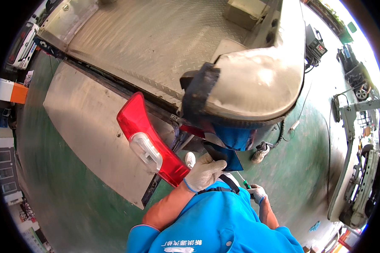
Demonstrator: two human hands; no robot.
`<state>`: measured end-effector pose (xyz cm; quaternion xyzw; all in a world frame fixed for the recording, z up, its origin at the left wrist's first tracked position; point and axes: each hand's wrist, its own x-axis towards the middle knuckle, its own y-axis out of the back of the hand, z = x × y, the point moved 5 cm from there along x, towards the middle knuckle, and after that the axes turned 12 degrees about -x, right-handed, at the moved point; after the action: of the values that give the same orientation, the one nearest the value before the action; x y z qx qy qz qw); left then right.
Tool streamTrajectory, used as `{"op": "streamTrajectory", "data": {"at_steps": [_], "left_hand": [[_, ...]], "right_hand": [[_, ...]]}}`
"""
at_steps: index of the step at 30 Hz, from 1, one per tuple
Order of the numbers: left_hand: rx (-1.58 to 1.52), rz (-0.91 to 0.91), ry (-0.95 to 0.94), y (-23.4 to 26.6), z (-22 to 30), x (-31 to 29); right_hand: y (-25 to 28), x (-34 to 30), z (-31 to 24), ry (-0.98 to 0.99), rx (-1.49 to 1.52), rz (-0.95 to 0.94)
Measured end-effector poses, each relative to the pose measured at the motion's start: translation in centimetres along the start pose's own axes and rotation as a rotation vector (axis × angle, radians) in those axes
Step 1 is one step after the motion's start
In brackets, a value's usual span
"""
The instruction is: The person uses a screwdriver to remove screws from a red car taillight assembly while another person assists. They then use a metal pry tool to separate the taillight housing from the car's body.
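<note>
In the head view, the red tail light (153, 140) is being seen over the lowered tailgate (84, 101), its long axis slanting from upper left down toward the left hand (205, 172). The floor (283, 168) is being partly hidden by the vehicle's rear corner (257, 84). A dark flat piece (218, 152) is being pinched by the left fingers; a green-handled screwdriver (246, 184) is being gripped by the curled fingers of the right hand (257, 193).

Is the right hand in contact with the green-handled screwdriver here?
Touching. The head view shows it: the gloved right hand holds the green-handled screwdriver by its handle, with no gap between glove and handle.
</note>
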<state>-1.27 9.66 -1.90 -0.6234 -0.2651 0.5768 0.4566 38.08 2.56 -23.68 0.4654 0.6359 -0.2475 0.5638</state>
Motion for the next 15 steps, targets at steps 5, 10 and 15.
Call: {"op": "streamTrajectory", "data": {"at_steps": [5,10,15], "left_hand": [[-0.041,-0.092,0.039,4.2,-1.0,1.6],[-0.015,-0.068,-0.025,3.3,-1.1,1.8],[-0.038,-0.068,-0.067,3.6,-1.4,1.9]], "right_hand": [[0.3,-0.7,-0.2,-0.005,-0.013,0.014],[0.5,-1.2,-0.8,-0.01,-0.029,0.017],[0.2,-2.2,-1.9,-0.031,-0.053,0.021]]}}
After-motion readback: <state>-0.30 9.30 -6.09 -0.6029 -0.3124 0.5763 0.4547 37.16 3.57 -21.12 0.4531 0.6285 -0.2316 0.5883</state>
